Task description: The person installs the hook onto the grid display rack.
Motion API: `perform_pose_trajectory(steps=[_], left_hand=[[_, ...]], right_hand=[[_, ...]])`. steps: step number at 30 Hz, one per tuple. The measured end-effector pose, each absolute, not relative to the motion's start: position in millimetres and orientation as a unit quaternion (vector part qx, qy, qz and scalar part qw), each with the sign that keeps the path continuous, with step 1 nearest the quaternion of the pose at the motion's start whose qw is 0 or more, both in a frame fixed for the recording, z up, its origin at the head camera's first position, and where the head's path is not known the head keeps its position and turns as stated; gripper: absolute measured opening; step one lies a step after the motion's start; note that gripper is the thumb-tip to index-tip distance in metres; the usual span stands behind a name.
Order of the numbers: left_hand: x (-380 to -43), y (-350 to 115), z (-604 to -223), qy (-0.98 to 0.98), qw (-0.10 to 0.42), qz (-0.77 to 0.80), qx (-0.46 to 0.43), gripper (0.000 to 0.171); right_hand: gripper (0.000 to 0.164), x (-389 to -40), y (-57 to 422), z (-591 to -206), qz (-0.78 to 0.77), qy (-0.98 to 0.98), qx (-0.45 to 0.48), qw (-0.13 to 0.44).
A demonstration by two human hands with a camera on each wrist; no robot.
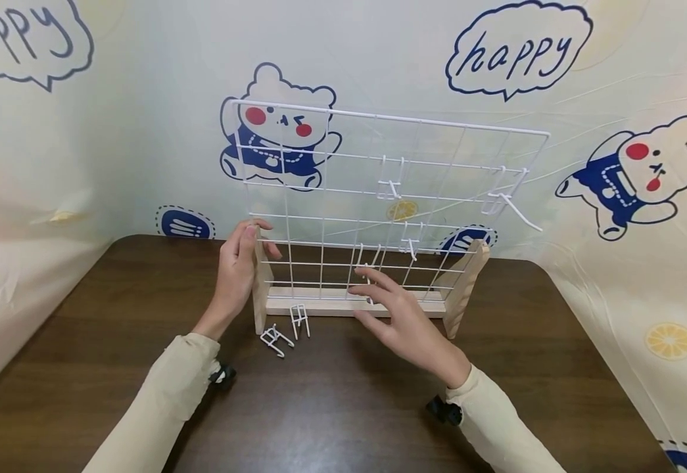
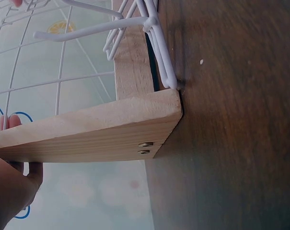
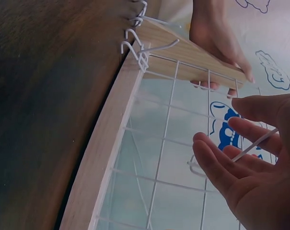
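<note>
A white wire grid rack (image 1: 343, 190) stands in a wooden base with side panels. My left hand (image 1: 238, 263) grips the top of the left wooden side panel (image 2: 87, 136), thumb on one side and fingers on the other. My right hand (image 1: 405, 318) is in front of the lower grid, fingers loosely spread. Beside them is a white wire hook (image 1: 361, 253) on the grid, partly hidden by the hand. In the right wrist view its prong (image 3: 252, 146) passes among the fingers of the right hand (image 3: 260, 167), which do not close round it.
Other hooks hang on the grid: upper middle (image 1: 390, 184), upper right (image 1: 503, 194) and lower right (image 1: 411, 243). Two loose hooks (image 1: 276, 339) lie on the brown table (image 1: 331, 407) near the base's left front. A printed cloth (image 1: 142, 131) hangs behind.
</note>
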State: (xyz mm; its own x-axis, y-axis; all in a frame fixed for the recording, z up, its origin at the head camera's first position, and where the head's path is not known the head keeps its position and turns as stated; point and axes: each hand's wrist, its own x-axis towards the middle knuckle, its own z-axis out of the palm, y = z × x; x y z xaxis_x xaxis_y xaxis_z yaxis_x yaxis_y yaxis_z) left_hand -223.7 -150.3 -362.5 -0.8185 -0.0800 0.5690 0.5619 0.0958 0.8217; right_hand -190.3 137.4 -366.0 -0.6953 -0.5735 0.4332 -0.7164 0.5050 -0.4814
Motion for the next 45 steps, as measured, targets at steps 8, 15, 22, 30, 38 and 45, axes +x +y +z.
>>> perform_pose_trajectory(steps=[8, 15, 22, 30, 38, 45], left_hand=[[-224.4, -152.1, -364.1, -0.701, 0.245, -0.648, -0.170, 0.038], [-225.8, -150.9, -364.0, -0.696, 0.246, -0.651, -0.177, 0.035], [-226.4, -149.3, -362.0, -0.691, 0.251, -0.652, -0.184, 0.037], [-225.8, -149.4, -363.0, -0.692, 0.245, -0.654, -0.182, 0.038], [-227.2, -150.9, -365.1, -0.691, 0.247, -0.655, -0.182, 0.036], [-242.1, -158.1, -382.7, -0.691, 0.248, -0.654, -0.182, 0.038]], right_hand=[[0.035, -186.2, 134.0, -367.7, 0.331, -0.859, 0.376, 0.107], [0.035, -183.4, 134.4, -364.9, 0.346, -0.842, 0.397, 0.117], [0.034, -175.6, 134.5, -357.1, 0.377, -0.821, 0.407, 0.134], [0.033, -163.3, 130.1, -352.7, 0.379, -0.806, 0.427, 0.158], [0.032, -152.5, 124.5, -350.3, 0.375, -0.793, 0.451, 0.166], [0.030, -148.8, 118.9, -356.1, 0.359, -0.789, 0.470, 0.166]])
